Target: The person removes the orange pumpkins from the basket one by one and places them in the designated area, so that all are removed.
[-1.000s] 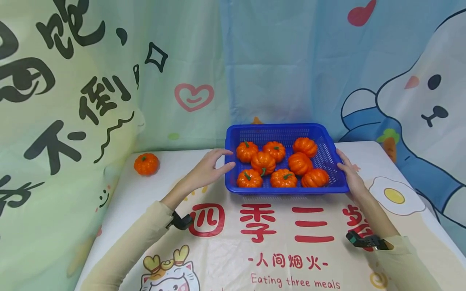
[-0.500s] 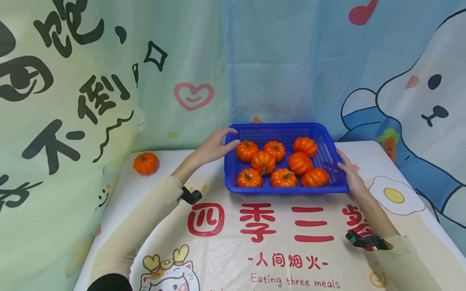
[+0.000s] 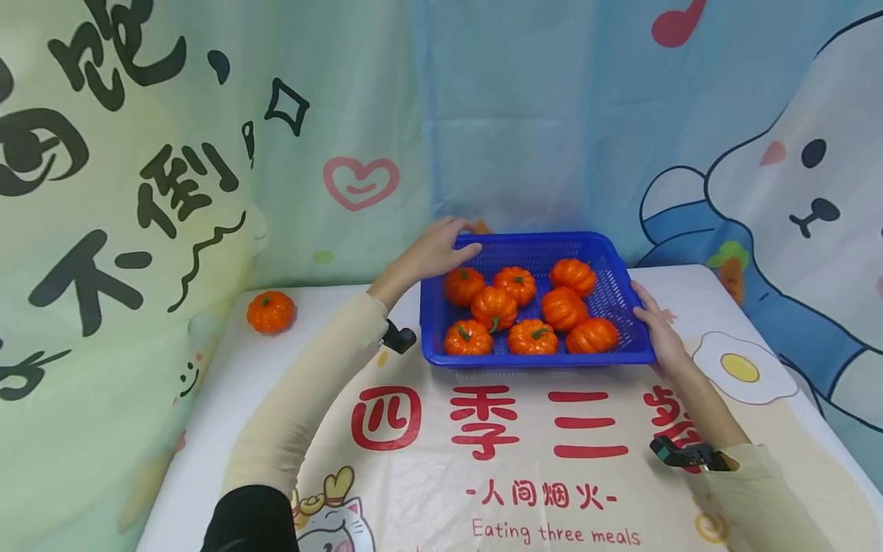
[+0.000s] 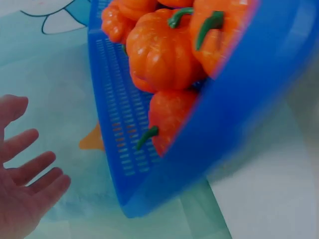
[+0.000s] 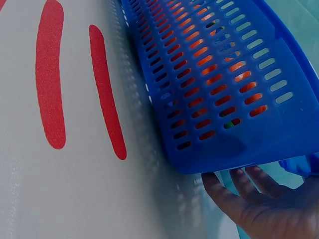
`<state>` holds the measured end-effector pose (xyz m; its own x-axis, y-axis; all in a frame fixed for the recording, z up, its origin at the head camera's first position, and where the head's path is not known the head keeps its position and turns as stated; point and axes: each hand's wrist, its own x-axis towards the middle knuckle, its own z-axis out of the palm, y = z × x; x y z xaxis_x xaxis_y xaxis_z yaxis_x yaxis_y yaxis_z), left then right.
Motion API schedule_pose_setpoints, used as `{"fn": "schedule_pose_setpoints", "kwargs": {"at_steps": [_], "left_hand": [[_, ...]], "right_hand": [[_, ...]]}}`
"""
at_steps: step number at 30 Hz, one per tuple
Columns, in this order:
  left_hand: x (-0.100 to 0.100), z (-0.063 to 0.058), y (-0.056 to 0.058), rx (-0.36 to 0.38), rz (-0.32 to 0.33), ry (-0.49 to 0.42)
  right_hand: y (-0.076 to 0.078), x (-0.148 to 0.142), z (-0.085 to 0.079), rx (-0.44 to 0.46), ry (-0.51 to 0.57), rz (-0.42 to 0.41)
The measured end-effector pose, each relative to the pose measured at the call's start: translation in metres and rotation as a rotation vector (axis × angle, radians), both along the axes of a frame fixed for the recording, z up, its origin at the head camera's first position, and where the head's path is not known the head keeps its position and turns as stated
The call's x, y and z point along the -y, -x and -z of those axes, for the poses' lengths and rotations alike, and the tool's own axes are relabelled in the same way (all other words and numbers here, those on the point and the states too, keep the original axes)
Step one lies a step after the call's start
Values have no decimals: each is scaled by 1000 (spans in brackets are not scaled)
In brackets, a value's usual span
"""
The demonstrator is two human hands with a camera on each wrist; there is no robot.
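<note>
A blue plastic basket (image 3: 538, 359) with slotted walls stands at the back of the table. Several small orange pumpkins with green stems lie in it, one a ribbed pumpkin (image 3: 564, 309). My left hand (image 3: 441, 247) hovers at the basket's back left corner, fingers spread and holding nothing; in the left wrist view the left hand (image 4: 30, 184) is apart from the basket wall. On the right side, my right hand (image 3: 658, 330) touches the basket's outer wall with fairly straight fingers. The right wrist view shows the fingertips of the right hand (image 5: 264, 204) against the rim.
A single pumpkin (image 3: 271, 312) sits at the table's far left. A printed cloth (image 3: 538, 452) with red characters covers the table. Behind the basket hangs a patterned curtain (image 3: 510, 153), close to its back edge.
My left hand has moved right and back, from the basket's left side to above its back left corner. The right hand keeps its place at the basket, and the view has shifted slightly.
</note>
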<state>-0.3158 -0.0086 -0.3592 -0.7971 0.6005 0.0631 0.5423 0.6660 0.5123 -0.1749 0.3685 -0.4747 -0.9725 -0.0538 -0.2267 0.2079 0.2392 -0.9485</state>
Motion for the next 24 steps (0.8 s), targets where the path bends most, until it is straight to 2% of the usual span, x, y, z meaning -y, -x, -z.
{"fn": "schedule_pose_setpoints", "kwargs": {"at_steps": [5,9,16,24], "left_hand": [[-17,-1,13,12,41,13],[-32,0,20,60,56,-5],[-59,17,30,149,48,16],[-75,41,29,271,-5,-6]], "right_hand": [[1,1,2,6,5,6],[1,0,3,5,-5,8],[0,0,-1,21,11,14],[1,2,0,18,38,21]]}}
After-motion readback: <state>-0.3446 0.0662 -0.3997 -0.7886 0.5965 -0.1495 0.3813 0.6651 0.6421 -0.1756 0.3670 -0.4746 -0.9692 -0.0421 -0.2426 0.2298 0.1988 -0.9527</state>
